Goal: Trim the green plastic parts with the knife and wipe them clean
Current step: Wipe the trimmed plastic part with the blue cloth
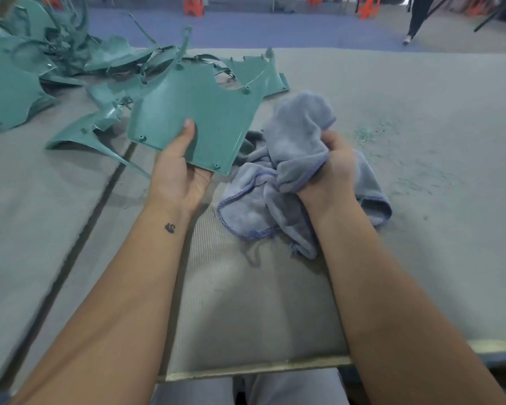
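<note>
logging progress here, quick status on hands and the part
Left hand grips green panel, thumb on top. Right hand bunches blue cloth beside it, not yet wiping. No knife in view. Nothing between cloth and panel.

Grey felt table (pixel 421 92); blue floor (pixel 246 27), orange stools (pixel 193 5) bkgd

The plastic part (pixel 193 112) is a flat teal green, the same shade as the heap of parts (pixel 41 59) and the fine shavings (pixel 365 134) scattered on the plain grey desk (pixel 421 229). The cloth (pixel 292 159) is pale greyish lilac with a darker blue-violet stitched hem. Far back, the floor (pixel 246 27) is blue and the stools (pixel 368 5) bright orange.
</note>
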`<state>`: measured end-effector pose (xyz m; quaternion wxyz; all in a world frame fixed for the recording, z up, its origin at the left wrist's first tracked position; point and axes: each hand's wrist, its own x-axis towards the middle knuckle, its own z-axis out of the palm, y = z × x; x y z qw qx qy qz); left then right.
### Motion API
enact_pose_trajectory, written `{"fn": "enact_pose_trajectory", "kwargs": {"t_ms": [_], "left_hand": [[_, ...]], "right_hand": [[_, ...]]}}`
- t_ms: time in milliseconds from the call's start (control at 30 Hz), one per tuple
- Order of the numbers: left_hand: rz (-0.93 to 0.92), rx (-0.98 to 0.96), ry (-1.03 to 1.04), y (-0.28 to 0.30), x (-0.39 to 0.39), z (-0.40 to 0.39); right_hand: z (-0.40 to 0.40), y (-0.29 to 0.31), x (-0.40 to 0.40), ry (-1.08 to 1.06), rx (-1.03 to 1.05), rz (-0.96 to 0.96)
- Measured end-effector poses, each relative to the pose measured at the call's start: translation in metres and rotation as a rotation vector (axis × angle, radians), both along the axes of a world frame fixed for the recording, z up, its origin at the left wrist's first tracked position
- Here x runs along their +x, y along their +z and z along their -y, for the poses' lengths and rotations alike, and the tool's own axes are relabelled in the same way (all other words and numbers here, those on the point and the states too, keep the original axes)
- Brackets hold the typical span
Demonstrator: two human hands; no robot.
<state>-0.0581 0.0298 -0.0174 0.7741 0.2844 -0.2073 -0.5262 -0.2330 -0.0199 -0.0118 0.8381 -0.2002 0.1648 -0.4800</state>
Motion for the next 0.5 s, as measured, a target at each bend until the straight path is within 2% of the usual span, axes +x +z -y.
{"fn": "enact_pose_trajectory", "kwargs": {"t_ms": [133,267,400,500], "left_hand": [[0.026,-0.037,-0.068,-0.001,-0.009,0.001],[0.127,0.004,-0.033,-0.001,-0.013,-0.002],[0.206,0.004,-0.05,-0.002,-0.007,-0.004],[0.275,0.019,-0.061,-0.004,-0.003,-0.006]], "right_hand": [[-0.009,0.002,0.026,-0.158,-0.301,-0.294],[-0.013,-0.004,0.032,-0.22,-0.561,-0.597],[-0.009,0.0,0.027,-0.246,-0.47,-0.587],[-0.003,0.006,0.014,-0.128,-0.339,-0.427]]}}
